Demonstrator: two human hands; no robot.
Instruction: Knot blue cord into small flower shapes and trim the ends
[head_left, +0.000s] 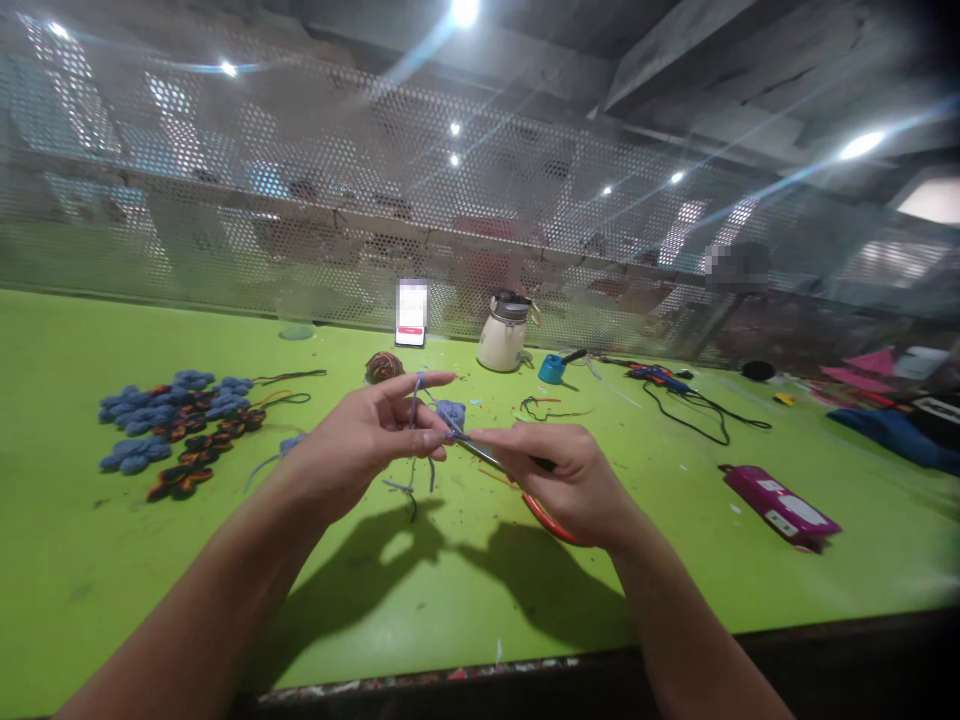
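In the middle of the view my left hand (375,425) pinches a small bit of blue-grey yarn work between thumb and fingers. A strand of blue yarn (414,410) passes over its outstretched index finger and hangs down below the hand. My right hand (566,475) is closed around a thin metal crochet hook (484,456), whose tip meets the yarn at the left fingertips. Just behind the fingertips lies a ball of blue yarn (451,412). Below my right hand shows a red handle (551,520), partly hidden by the hand.
Crocheted blue flowers (135,452) and dark multicoloured ones (180,478) lie at left, near a multicoloured yarn ball (384,366). Behind stand a lit phone (411,315), a pale jug (502,335) and a blue pot (551,370). A glue gun (656,376) and purple case (780,505) lie right.
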